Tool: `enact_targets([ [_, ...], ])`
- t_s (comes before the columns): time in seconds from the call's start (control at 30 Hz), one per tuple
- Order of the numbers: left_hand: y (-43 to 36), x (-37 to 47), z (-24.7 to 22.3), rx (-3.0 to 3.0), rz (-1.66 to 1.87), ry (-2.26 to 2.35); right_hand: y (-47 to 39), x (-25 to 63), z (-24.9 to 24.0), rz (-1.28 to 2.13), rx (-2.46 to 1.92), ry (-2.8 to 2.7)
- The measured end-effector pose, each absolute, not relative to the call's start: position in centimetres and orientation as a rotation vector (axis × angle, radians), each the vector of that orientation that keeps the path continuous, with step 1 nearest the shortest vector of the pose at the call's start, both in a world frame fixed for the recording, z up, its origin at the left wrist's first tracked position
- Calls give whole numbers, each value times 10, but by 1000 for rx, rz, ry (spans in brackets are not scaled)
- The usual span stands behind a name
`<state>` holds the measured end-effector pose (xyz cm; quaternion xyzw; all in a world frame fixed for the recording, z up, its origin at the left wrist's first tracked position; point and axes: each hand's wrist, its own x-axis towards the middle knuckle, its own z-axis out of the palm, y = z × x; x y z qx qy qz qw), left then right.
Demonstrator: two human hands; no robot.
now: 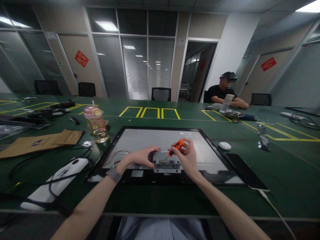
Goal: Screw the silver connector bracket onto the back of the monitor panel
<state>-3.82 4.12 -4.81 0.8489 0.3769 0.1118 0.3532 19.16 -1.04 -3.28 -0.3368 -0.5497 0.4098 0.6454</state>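
Observation:
My right hand (188, 156) grips a screwdriver (178, 145) by its orange and black handle. The thin shaft slants down and left to a grey metal bracket (166, 169) with connector ports on its face. Around the left end of this bracket my left hand (144, 156) is closed, thumb low at the near corner and fingers over the top. The bracket stands at the near edge of a large flat display panel (150, 137), which lies with its grey back up in a black frame. Thin wires run across the panel left of my hand. Whether the tip meets a screw is too small to tell.
To the right lie a white mouse (224, 145) and a phone (246, 170) on a cable. A pink-lidded cup (93, 116), a brown paper bag (42, 141) and a white power strip (55, 183) with black cables are on the left. Another person (226, 90) sits across the green table (190, 201).

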Motion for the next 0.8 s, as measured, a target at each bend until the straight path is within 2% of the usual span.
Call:
enact_targets([
  [0.37,40,-38,-50,2182,335,972,-10,194,-18,1013,-495,-1717],
  [0.8,39,-37,-49,2140,343,972,-2,204,-16,1022,-514,-1674],
])
